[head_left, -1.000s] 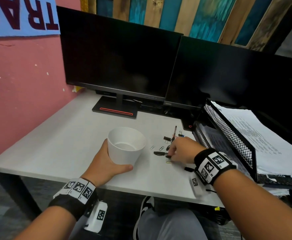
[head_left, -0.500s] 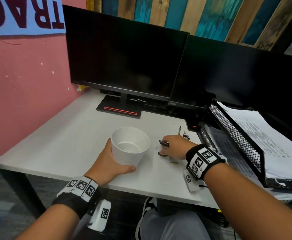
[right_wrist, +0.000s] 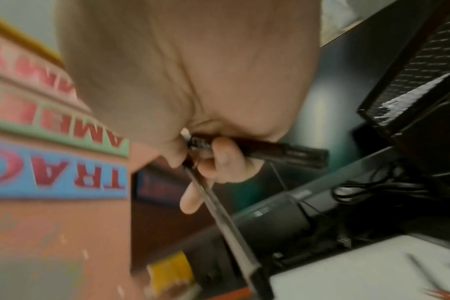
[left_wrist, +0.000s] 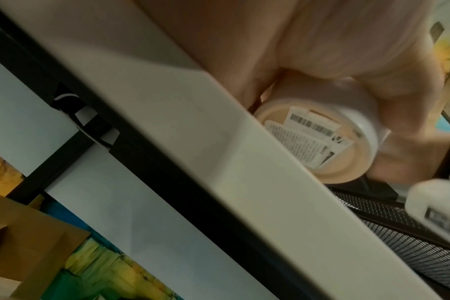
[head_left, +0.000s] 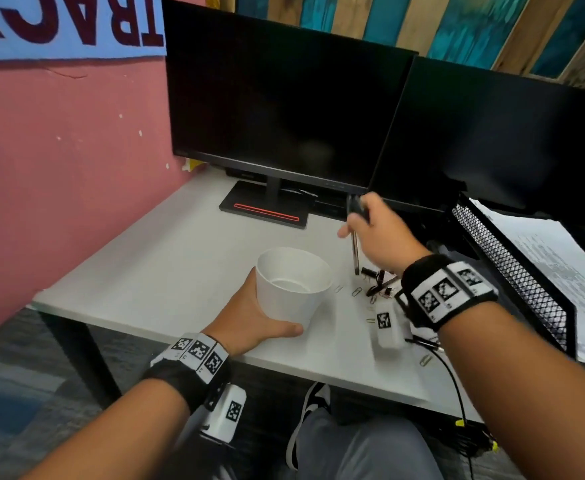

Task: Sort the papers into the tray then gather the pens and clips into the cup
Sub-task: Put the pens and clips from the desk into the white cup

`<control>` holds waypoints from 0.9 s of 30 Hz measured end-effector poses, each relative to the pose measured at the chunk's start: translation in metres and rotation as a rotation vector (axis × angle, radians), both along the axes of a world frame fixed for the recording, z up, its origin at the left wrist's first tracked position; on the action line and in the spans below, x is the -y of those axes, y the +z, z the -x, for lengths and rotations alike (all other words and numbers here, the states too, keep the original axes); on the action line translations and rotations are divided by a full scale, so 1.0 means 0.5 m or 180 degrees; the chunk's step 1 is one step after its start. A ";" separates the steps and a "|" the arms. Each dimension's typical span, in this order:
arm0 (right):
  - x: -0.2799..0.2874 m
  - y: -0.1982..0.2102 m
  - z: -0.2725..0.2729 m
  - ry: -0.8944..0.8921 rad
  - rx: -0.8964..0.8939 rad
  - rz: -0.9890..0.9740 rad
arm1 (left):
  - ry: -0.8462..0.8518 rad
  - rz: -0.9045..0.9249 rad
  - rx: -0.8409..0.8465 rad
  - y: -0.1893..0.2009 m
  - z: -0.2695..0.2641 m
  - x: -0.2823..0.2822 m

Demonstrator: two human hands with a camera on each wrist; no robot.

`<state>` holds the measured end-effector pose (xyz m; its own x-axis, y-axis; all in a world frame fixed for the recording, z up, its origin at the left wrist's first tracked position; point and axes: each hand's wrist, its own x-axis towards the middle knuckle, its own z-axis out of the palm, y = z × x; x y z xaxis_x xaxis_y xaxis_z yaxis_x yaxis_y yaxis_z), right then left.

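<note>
One cup [head_left: 293,289], two monitors [head_left: 277,95], two pens [right_wrist: 283,151].

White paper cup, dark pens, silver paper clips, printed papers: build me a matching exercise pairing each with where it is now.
1. white paper cup
2. dark pens
3. silver paper clips
4. printed papers

A. in the black mesh tray
B. loose on the white desk
C. held by the left hand
D. gripped by the right hand

Pairs: 1-C, 2-D, 3-B, 4-A

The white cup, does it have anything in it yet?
Empty: the head view shows the cup's bare white bottom, with pens held above the table.
</note>
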<state>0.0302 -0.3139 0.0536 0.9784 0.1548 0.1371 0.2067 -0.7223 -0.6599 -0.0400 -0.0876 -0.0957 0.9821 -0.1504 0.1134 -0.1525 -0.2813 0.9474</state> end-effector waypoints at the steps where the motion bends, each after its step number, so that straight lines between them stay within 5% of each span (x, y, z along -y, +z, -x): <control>1: -0.015 0.027 0.008 -0.0011 0.0110 -0.0460 | 0.0005 0.0006 -0.0002 0.000 0.001 -0.001; 6: -0.098 0.086 0.073 0.0363 0.0099 -0.2004 | 0.0122 0.0111 -0.0007 -0.002 0.008 -0.006; 12: -0.141 0.041 0.134 0.0958 -0.0751 -0.2030 | 0.0204 0.0140 0.0324 0.030 0.055 -0.010; 17: -0.073 0.061 0.126 0.0786 -0.0599 -0.2475 | 0.0264 0.0146 0.0515 0.076 0.115 -0.032; 19: -0.015 0.062 0.107 0.0442 -0.0348 -0.2071 | 0.0252 0.0189 0.0576 0.091 0.135 -0.041; 21: 0.045 0.048 0.090 0.0167 -0.0259 -0.1001 | 0.0247 0.0164 0.0589 0.096 0.149 -0.051; 24: 0.116 0.004 0.082 0.0093 -0.0771 0.1100 | 0.0299 0.0094 0.0501 0.086 0.162 -0.064; 27: 0.155 -0.057 0.083 0.0119 -0.1296 0.2190 | 0.0323 0.0069 0.0458 0.068 0.165 -0.070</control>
